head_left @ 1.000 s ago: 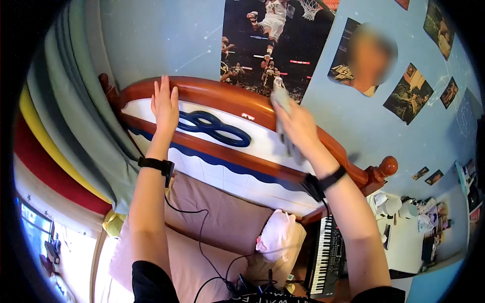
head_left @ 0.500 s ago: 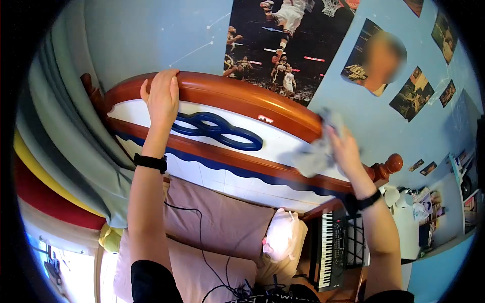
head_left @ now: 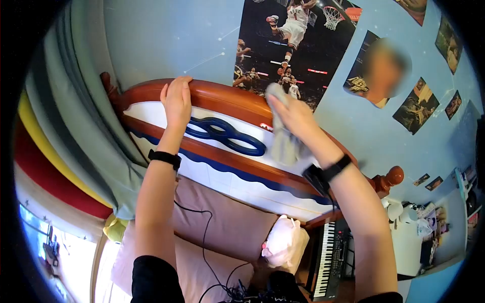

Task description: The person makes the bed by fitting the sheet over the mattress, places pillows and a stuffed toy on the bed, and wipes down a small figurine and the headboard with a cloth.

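Note:
A wooden headboard [head_left: 222,97] with a brown top rail, white panel and blue looped ornament [head_left: 225,135] spans the middle of the view. My left hand [head_left: 177,101] rests on the top rail left of the ornament, fingers over its edge and nothing held. Further right, my right hand [head_left: 294,115] grips a grey cloth [head_left: 284,146] at the top rail. Part of the cloth hangs down over the white panel. The tips of the right fingers are partly hidden by the cloth.
Below the headboard lie pillows [head_left: 227,212] and a pink plush toy [head_left: 283,242]. Black cables [head_left: 204,242] run over the bed. A keyboard [head_left: 326,257] and a desk [head_left: 409,247] stand at right, curtains [head_left: 76,101] hang at left, and posters [head_left: 323,55] cover the wall.
My right hand with the cloth went right along the rail, then came back left. The left hand, first raised with fingers extended, now rests over the rail. The view has shifted slightly.

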Action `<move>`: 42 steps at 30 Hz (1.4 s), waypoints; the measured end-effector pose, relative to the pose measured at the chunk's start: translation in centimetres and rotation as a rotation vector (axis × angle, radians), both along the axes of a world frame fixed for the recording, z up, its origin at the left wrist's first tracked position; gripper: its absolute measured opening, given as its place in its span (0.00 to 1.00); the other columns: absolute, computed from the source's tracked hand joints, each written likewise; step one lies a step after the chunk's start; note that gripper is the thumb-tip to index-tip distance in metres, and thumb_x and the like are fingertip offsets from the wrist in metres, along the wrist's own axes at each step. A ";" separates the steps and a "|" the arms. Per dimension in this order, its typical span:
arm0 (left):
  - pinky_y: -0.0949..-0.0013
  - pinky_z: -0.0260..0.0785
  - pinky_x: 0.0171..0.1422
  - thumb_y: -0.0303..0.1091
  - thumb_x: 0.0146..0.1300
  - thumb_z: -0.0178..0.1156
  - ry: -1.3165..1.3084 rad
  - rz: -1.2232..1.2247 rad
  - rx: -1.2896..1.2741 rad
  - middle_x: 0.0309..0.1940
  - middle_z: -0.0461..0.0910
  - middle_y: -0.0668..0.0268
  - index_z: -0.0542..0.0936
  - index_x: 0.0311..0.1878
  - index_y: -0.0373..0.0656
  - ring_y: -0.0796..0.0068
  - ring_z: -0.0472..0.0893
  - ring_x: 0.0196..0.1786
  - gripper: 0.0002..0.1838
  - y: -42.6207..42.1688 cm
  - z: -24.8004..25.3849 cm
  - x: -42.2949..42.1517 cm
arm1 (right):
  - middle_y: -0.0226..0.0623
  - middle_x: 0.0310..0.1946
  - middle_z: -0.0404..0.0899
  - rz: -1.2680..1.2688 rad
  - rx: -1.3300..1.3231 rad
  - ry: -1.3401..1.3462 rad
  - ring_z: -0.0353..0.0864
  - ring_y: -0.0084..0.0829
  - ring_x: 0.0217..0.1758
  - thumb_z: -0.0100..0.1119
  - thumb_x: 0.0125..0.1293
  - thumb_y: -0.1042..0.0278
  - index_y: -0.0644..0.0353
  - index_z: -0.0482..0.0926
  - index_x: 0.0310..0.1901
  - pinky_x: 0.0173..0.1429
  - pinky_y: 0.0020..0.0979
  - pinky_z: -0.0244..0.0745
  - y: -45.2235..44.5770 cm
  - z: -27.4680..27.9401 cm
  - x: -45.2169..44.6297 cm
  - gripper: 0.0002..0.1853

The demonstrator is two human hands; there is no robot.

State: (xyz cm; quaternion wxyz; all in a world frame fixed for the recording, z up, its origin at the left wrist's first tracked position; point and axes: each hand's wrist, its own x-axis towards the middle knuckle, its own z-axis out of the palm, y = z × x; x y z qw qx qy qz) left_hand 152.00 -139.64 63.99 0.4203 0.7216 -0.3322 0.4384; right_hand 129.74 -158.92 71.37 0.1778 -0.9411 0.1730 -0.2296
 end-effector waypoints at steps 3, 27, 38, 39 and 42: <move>0.58 0.48 0.67 0.37 0.69 0.39 0.010 0.011 0.030 0.48 0.77 0.64 0.77 0.47 0.46 0.68 0.71 0.58 0.16 0.6 0.4 -0.1 | 0.58 0.34 0.78 0.106 -0.047 0.001 0.78 0.54 0.42 0.42 0.64 0.38 0.66 0.76 0.41 0.48 0.44 0.70 0.7 0.6 2.7 0.32; 0.59 0.46 0.68 0.41 0.70 0.35 0.279 0.141 0.027 0.45 0.78 0.64 0.78 0.43 0.43 0.69 0.73 0.55 0.21 -0.7 2.1 -2.0 | 0.59 0.52 0.69 0.143 0.113 -0.344 0.69 0.53 0.56 0.58 0.61 0.61 0.69 0.59 0.61 0.58 0.42 0.64 -8.4 -3.7 -10.3 0.31; 0.59 0.48 0.68 0.43 0.69 0.37 0.178 0.255 0.143 0.45 0.78 0.58 0.77 0.44 0.41 0.64 0.72 0.56 0.21 -0.3 1.6 -1.2 | 0.52 0.52 0.70 0.316 -0.077 -0.137 0.69 0.49 0.55 0.72 0.46 0.66 0.67 0.63 0.59 0.59 0.40 0.64 -9.3 -5.3 -14.6 0.39; 0.58 0.47 0.69 0.43 0.69 0.36 0.196 0.248 0.170 0.46 0.78 0.58 0.77 0.45 0.41 0.64 0.72 0.57 0.21 -0.2 1.8 -1.5 | 0.52 0.52 0.69 0.286 -0.089 -0.136 0.69 0.49 0.56 0.72 0.46 0.67 0.67 0.63 0.59 0.60 0.40 0.64 -9.2 -5.3 -14.6 0.39; 0.57 0.41 0.71 0.44 0.71 0.32 0.382 0.158 0.189 0.52 0.75 0.59 0.76 0.50 0.43 0.66 0.68 0.61 0.23 0.4 2.9 -3.1 | 0.51 0.52 0.69 0.282 -0.018 -0.100 0.68 0.49 0.57 0.71 0.46 0.69 0.67 0.62 0.59 0.61 0.39 0.62 -8.8 -4.9 -14.6 0.39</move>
